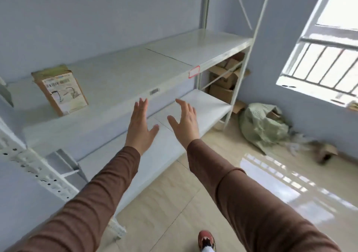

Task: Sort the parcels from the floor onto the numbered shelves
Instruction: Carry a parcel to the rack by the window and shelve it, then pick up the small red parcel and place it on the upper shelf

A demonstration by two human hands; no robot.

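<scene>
Both hands are stretched out in front of the white metal shelving, fingers spread and holding nothing. The left hand (139, 125) and the right hand (185, 120) hover side by side with a small gap between them, over the front edge of the upper shelf (108, 89) and above the lower shelf (205, 104). A brown parcel (61, 90) with a white printed label stands leaning towards the back of the upper shelf, well to the left of the left hand and apart from both. A red-edged tag (194, 71) is stuck on the shelf's front lip; what it reads is too blurred to tell. Open cardboard boxes (224, 77) sit behind the shelving's right end, and a pale green sack (261, 126) slumps on the tiled floor (174, 203) near the window (325, 58).
</scene>
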